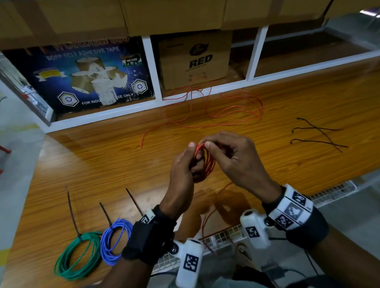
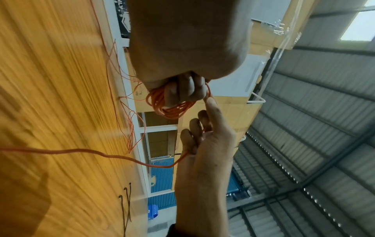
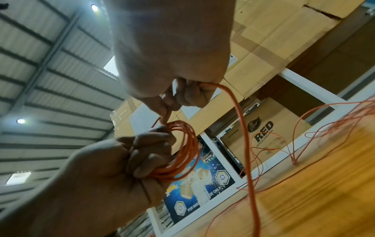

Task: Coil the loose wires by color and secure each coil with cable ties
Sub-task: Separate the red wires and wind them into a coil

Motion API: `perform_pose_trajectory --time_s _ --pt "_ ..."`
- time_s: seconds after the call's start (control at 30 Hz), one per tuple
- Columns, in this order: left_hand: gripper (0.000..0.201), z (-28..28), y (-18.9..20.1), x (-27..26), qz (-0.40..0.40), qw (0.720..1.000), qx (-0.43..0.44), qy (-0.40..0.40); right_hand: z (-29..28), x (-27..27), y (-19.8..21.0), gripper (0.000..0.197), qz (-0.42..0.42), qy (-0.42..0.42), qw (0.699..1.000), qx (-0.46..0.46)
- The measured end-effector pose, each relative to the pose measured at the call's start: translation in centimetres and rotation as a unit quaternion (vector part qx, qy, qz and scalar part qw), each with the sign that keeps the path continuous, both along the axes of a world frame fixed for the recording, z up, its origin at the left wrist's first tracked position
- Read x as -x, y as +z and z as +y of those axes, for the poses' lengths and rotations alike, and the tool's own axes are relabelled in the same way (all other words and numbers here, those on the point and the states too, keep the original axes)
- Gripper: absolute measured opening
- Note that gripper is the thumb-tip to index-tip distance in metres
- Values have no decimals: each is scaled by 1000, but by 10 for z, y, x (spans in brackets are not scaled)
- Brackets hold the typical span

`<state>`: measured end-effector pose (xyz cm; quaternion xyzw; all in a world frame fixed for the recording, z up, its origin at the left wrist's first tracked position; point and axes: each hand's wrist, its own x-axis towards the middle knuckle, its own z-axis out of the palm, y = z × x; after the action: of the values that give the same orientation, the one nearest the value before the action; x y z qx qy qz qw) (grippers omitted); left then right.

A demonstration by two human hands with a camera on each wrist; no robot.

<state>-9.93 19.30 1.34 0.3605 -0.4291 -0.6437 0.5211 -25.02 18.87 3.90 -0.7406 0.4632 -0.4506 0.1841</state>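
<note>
While the red wire was only partly wound, two finished coils lay at the near left of the wooden table (image 1: pixel 81 152): a green coil (image 1: pixel 77 256) and, just right of it, a blue coil (image 1: pixel 116 241), each with a dark cable tie sticking up from it. A third loose tie (image 1: pixel 134 200) lay just beyond them.

Above the middle of the table, the left hand (image 1: pixel 183 167) had its fingers curled through the red coil (image 1: pixel 203 161), gripping the loops. The right hand (image 1: pixel 230 157) pinched the running strand at the top of the coil, thumb against fingertip.

From there the loose red wire (image 1: pixel 233 109) sprawled in tangled loops across the far side of the table, up to the shelf. That tangle looked like the main risk: a loop drawn tight could knot and stop the feed. If the left fingers relaxed, the springy loops would probably fan open and the winding come undone.

At the far right lay spare cable ties (image 1: pixel 318 135), well apart from both hands, so reaching for one would leave the coil held by one hand alone.
</note>
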Motion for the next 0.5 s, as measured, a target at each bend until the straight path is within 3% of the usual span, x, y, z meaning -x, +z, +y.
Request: perform_pose_trajectory --time_s 0.1,0.3,0.5 --pt "42 1 2 -3 17 1000 -17 -12 -4 -2 -7 23 4 -14 1000 -7" --pt "44 0 -1 -8 103 992 -68 -35 -5 -8 -20 40 -37 12 989 -143" --pt "44 4 5 -7 147 982 -106 -57 -3 -24 -41 48 -38 -54 996 -57"
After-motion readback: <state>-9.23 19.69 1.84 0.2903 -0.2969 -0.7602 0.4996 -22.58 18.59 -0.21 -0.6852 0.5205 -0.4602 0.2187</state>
